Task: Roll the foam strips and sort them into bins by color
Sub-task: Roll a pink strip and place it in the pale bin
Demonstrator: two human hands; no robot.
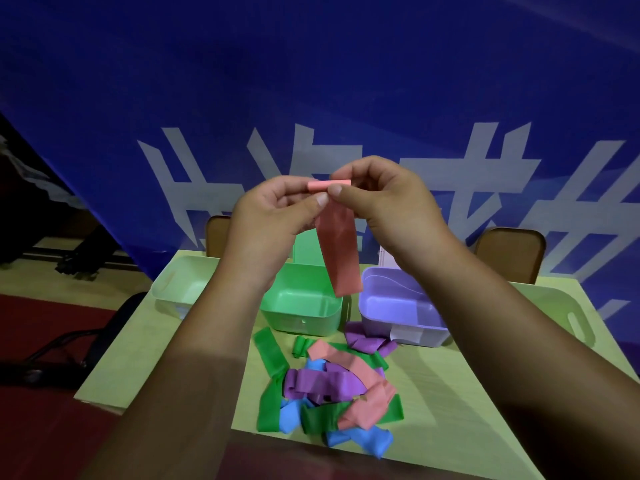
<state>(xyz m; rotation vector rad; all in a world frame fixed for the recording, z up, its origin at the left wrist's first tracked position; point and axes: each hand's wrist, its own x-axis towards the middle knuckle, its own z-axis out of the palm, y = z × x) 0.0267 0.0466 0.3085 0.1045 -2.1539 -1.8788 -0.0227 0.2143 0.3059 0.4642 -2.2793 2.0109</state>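
Two grips, left hand (273, 209) and right hand (384, 199) pinching pink strip (341, 258) (roll crosswise), tail hanging down

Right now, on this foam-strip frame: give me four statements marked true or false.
1. The left hand and the right hand both pinch the rolled top end of the pink foam strip. True.
2. The pink foam strip is fully rolled. False: only its top end is rolled, and the rest hangs loose.
3. The green bin stands between the pale green bin and the purple bin. True.
4. The pile of strips on the table is all green. False: it mixes green, purple, pink and blue.
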